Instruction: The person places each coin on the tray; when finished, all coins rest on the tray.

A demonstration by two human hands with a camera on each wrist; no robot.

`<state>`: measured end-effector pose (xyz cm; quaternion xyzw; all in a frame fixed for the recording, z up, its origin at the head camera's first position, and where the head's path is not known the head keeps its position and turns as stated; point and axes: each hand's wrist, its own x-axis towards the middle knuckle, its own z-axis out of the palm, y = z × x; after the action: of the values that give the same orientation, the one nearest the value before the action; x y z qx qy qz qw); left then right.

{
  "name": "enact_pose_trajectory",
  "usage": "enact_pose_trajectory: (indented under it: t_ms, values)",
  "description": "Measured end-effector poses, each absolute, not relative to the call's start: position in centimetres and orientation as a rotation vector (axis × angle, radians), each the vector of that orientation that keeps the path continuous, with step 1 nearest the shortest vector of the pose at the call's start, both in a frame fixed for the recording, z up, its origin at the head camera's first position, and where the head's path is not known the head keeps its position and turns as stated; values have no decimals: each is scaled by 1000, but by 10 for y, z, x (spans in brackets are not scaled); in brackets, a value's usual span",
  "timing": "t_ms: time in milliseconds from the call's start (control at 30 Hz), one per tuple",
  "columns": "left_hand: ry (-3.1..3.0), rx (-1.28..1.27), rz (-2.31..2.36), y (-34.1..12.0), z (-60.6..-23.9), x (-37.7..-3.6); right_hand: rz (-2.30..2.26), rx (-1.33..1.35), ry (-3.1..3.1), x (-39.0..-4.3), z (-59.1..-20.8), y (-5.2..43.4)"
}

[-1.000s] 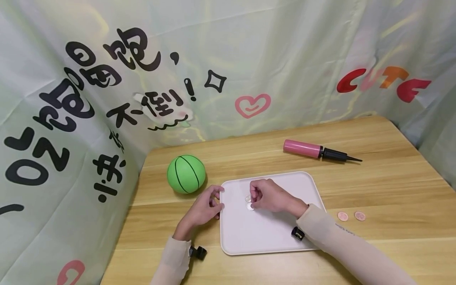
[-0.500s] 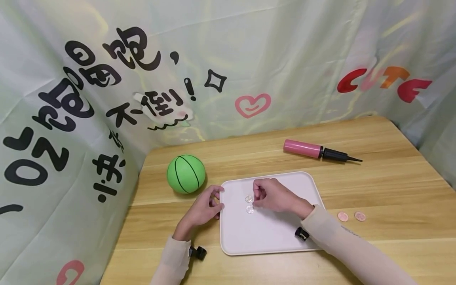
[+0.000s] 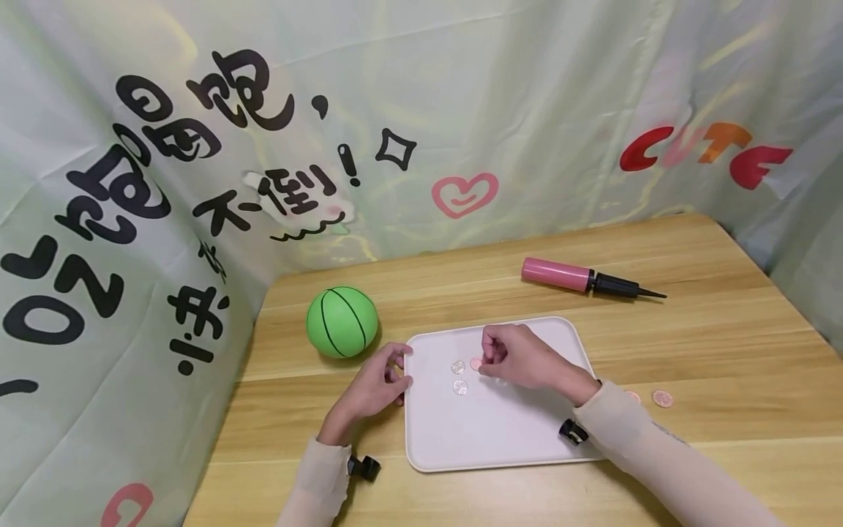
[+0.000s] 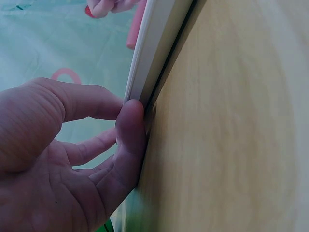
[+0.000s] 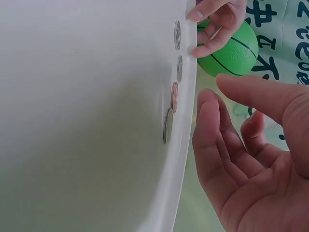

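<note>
My left hand (image 3: pixel 374 388) holds the left edge of a white tray (image 3: pixel 500 439), its thumb and fingertips at the rim; the left wrist view shows thumb (image 4: pixel 91 101) and a finger meeting there. My right hand (image 3: pixel 527 356) hovers low over the tray's back half. In the right wrist view its thumb (image 5: pixel 256 96) and fingers stand slightly apart with nothing between them. Two silver coins (image 3: pixel 460 387) lie on the tray, and a pinkish coin (image 3: pixel 476 364) lies right at my right fingertips. A further silver coin (image 5: pixel 168 125) shows in the right wrist view, hidden by my hand from above.
Two pinkish coins (image 3: pixel 662 399) lie on the wooden table right of the tray, one partly behind my right sleeve. A green ball (image 3: pixel 342 322) sits back left. A pink and black hand pump (image 3: pixel 593 282) lies back right. A printed curtain (image 3: pixel 395 146) hangs behind.
My right hand has moved rightward over the tray. The two silver coins came fully into view, then the pinkish coin beside its fingertips. My left hand stays at the tray's edge.
</note>
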<state>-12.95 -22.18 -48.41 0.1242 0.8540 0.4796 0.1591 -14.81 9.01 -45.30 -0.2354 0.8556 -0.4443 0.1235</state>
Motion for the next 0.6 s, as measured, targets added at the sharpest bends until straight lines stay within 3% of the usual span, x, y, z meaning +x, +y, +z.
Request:
enact_pose_trajectory:
  t_ms: [600]
  values:
    - [2449,351,1359,-221,-484,-130,-1302,-671,2646,-142,-447,128]
